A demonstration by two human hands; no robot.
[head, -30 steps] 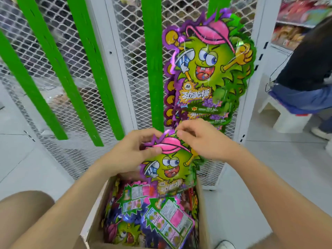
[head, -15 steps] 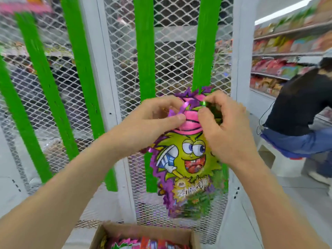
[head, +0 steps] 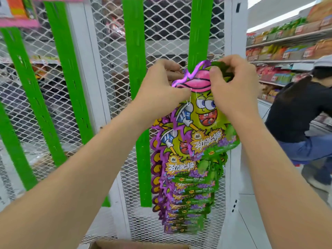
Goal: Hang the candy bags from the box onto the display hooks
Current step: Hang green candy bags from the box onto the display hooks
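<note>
A candy bag (head: pixel 204 121) with a green cartoon face and pink cap hangs in front of me, held up against the green hanging strip (head: pixel 199 31) on the white mesh panel. My left hand (head: pixel 161 87) pinches the bag's top left edge by the cap. My right hand (head: pixel 231 87) pinches the top right corner. Several identical bags (head: pixel 183 193) hang overlapped in a column below it. The cardboard box (head: pixel 140 244) shows only its rim at the bottom edge; its contents are out of view. No hook is visible behind my fingers.
Two more green strips (head: pixel 136 51) (head: pixel 62 60) run down the mesh panel (head: pixel 106 69) to the left. A person in a black top (head: pixel 294 114) sits at the right, beside stocked shelves (head: pixel 287 51). White floor lies below.
I lifted the bag out of the box up to the green strip, and my view rose with it. Both hands have shifted higher along the strip, above the hanging column of bags.
</note>
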